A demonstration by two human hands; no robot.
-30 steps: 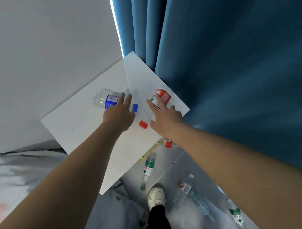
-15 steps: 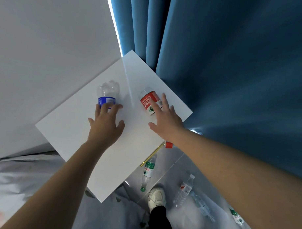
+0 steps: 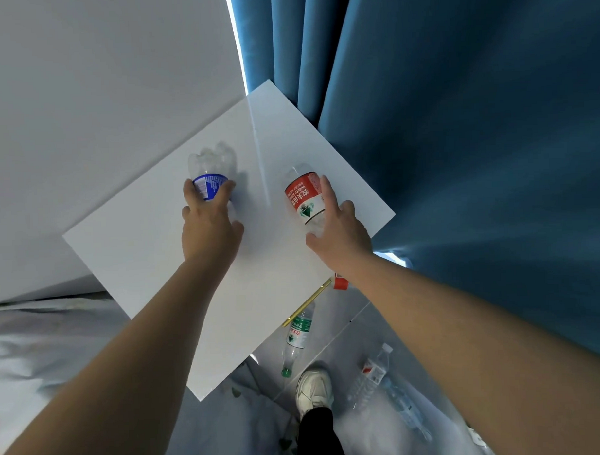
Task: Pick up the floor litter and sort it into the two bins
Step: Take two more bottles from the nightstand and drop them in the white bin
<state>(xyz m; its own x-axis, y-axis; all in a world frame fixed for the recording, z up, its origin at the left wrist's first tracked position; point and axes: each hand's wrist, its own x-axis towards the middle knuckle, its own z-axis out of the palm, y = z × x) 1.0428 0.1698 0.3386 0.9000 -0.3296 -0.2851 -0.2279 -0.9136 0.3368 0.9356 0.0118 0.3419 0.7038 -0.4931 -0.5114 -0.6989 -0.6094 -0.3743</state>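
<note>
Blue-label bottle [image 3: 210, 172] was gripped by L hand [image 3: 210, 227] at ctr-left of frame, fingers curled round the label. Red-label bottle [image 3: 304, 196] was held by R hand [image 3: 339, 236] at ctr, fingers wrapped partway round. Both bottles were located over white board [image 3: 139, 253]. Green-label bottle [image 3: 299, 333] and clear bottle [image 3: 375, 374] were lying on floor, lower ctr, near shoe [image 3: 314, 386].

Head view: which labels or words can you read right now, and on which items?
"农夫山泉", with "NONGFU SPRING" beside it: red-label bottle.
Blue-label bottle: white print, too small to read.
Green-label bottle on the floor: red characters, too blurred.
Clear bottle by the shoe: label unreadable.
</note>
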